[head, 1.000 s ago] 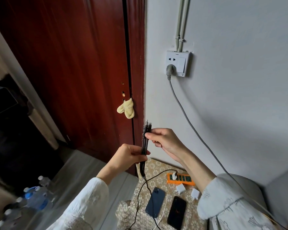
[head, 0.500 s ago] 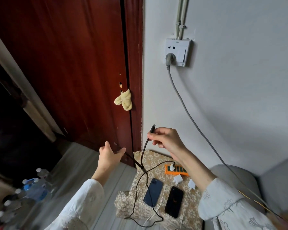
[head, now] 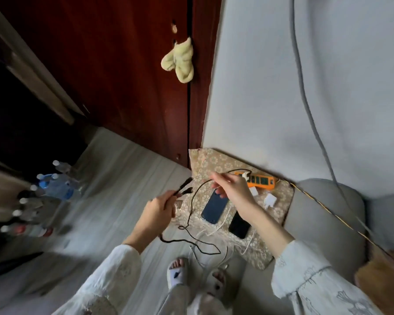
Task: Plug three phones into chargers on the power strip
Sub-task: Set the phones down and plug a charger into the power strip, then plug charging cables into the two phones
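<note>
Phones lay on a patterned cloth at the foot of the wall: a blue phone face down, and to its right a black phone whose far end was hidden under the right wrist. Only these two could be seen. Far of them, against the wall, sat the orange strip, with a white plug seated at its left end and partly covered by the right hand. Two white chargers lay loose on the cloth just near of the strip, one of them half hidden by the same hand. The right hand's fingers were pinched on a black cable above the blue phone; the exact grip point was blurred. The cable arched from there down over the cloth's near-left edge and looped on the floor toward the feet. The left hand, left of the cloth and over the floor, was closed around the cable's forked ends, which stuck out up and to the right of the fist; motion blur made the connector types impossible to tell. White cables trailed from between the phones off the near edge, their ends lost in a tangle by the slippers. A grey cord ran up the wall and out of the top of the view.
</note>
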